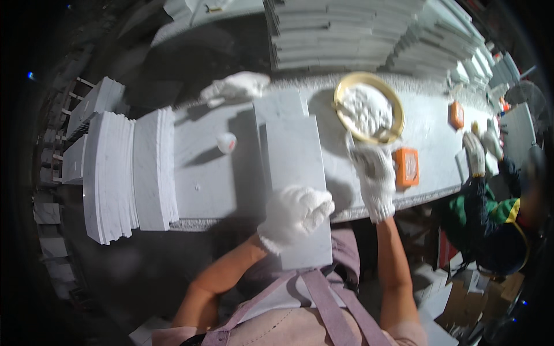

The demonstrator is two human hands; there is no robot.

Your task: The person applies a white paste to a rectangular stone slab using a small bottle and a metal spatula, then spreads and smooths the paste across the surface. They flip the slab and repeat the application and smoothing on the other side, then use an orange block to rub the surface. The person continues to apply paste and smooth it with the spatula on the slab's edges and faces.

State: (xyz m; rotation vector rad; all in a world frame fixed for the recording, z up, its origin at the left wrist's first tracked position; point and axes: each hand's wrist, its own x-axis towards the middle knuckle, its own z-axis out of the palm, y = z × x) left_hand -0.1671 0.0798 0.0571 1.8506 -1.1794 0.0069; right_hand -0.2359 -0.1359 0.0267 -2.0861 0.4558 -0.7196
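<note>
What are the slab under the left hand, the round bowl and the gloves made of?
Slab: looks like white marble, matte, with faint grey veining; could be another stone. Bowl: probably plastic, with a smooth yellowish rim, holding white powder or paste. Gloves on the left hand and right hand: white knitted fabric, likely cotton, with a visible ribbed weave.

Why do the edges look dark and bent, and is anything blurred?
Head view: fisheye lens bends the bench edge and blackens the corners; light from above whitens the slab and casts shadows beside it; the left hand is overexposed and soft; the right hand is slightly blurred.
</note>
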